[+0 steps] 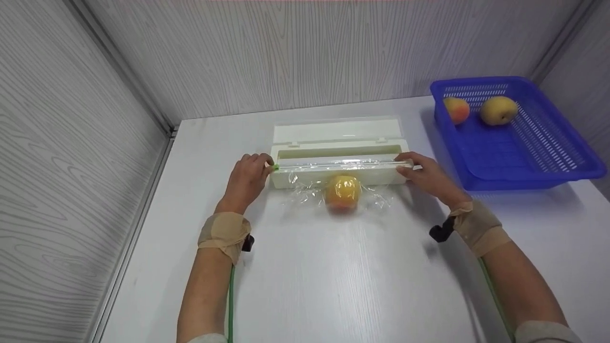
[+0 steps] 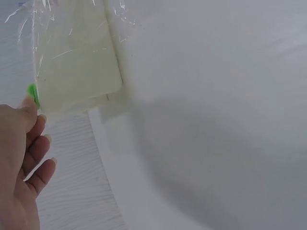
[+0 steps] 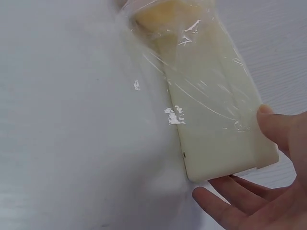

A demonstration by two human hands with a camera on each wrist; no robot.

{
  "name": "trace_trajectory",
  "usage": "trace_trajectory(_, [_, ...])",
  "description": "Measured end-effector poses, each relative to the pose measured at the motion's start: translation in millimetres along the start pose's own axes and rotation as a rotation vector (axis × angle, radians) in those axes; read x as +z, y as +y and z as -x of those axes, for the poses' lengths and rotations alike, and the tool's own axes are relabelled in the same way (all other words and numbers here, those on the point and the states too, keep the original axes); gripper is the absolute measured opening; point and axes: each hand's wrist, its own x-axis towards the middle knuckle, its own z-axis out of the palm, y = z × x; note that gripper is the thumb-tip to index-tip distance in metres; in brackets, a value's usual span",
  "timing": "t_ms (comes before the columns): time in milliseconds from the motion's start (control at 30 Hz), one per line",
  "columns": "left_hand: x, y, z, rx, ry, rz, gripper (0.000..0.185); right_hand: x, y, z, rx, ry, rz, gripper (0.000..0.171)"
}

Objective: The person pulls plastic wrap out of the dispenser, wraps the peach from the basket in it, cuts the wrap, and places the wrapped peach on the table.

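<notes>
A cream cling film dispenser (image 1: 280, 180) lies across the table with its lid (image 1: 336, 129) swung back. Clear film (image 1: 305, 189) runs from it over the front wall and covers a yellow-red fruit (image 1: 343, 191) just in front. At the dispenser's left end, my left hand (image 1: 249, 175) pinches a small green slider (image 2: 32, 92) on the cutter rail (image 1: 333, 166). My right hand (image 1: 425, 175) grips the opposite end, its thumb (image 3: 273, 125) at the top edge and its other fingers around the end face.
At the right stands a blue slotted basket (image 1: 450, 147) holding a yellow-red fruit (image 1: 456, 111) and a yellow fruit (image 1: 498, 110). Grey wood-grain panels (image 1: 286, 57) enclose the white table (image 1: 333, 286) at the back and sides.
</notes>
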Motion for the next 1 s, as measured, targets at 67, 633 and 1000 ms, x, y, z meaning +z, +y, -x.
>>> trace_trajectory(67, [-0.4,-1.3,0.3,-0.033,-0.026,0.061,0.018,0,8,-1,-0.039,0.001,0.017,0.043])
trace_trajectory(633, [24.2,94.6,-6.3,0.345,0.165,-0.219,0.026,11,15,6,-0.246,0.312,0.141,0.049])
trace_trajectory(1000, [62.1,151.6,2.7,0.543,0.17,-0.396,0.057,89,-18,28,-0.536,0.193,0.485,0.052])
